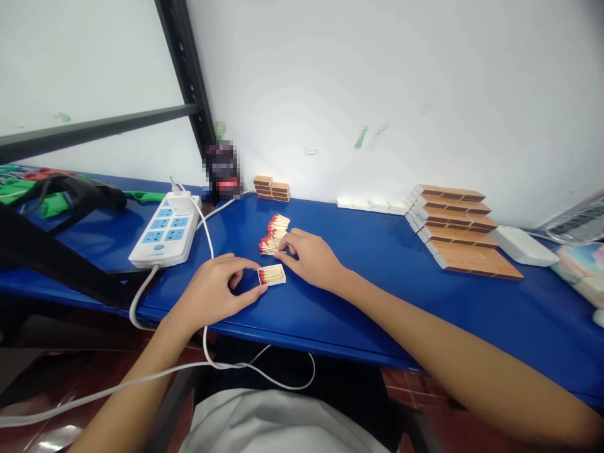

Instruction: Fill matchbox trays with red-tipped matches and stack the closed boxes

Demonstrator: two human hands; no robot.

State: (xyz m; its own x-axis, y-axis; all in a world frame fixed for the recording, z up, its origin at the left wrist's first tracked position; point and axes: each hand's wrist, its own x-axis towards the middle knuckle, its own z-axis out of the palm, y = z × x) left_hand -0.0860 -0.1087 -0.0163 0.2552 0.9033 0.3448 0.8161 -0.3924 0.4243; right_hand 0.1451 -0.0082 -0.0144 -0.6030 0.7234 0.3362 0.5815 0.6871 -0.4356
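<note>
Between the thumb and index finger of my left hand [221, 286] is a small white matchbox tray [283, 280], resting on the blue table. Several red-headed matches [271, 275] lie side by side in the tray. Just behind it, a loose pile of matches [277, 228] lies with its red heads toward the left. At the pile's near right edge my right hand [309, 257] has thumb and fingers pinched on a match; its fingers partly cover the pile.
A white power strip [163, 229] with cables stands at left beside a black metal frame [189, 75]. Brown matchbox covers [272, 189] are stacked by the wall, with larger stacks [472, 251] at right. White trays [370, 206] line the wall. A white cable [206, 327] hangs over the table's front edge.
</note>
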